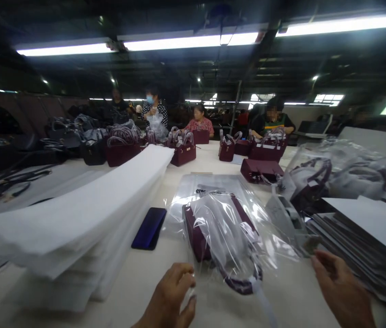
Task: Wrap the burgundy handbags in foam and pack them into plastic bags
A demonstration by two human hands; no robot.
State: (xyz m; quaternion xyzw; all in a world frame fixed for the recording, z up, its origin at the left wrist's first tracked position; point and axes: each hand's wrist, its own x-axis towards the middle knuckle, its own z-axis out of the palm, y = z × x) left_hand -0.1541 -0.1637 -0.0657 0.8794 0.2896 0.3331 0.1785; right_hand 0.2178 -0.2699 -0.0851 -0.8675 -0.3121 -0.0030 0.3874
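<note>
A burgundy handbag (pixel 197 234) lies on the table in front of me inside a clear plastic bag (pixel 264 228). Wrapping covers its handle, which points toward me. My left hand (pixel 172 296) is just left of the handle, fingers curled toward the thumb; a small whitish bit shows between them, too unclear to name. On the other side, my right hand (pixel 341 287) has its fingers bent together close to the near end of a grey tape dispenser (pixel 290 218). What those fingertips hold, if anything, is hidden.
White foam sheets (pixel 87 205) are stacked at left, beside a dark blue phone (pixel 149 228). Grey boards (pixel 346 246) topped by white card (pixel 373 221) lie at right. Wrapped handbags (pixel 316 182) stand behind them. More burgundy bags (pixel 184 154) and several people (pixel 200 123) are across the table.
</note>
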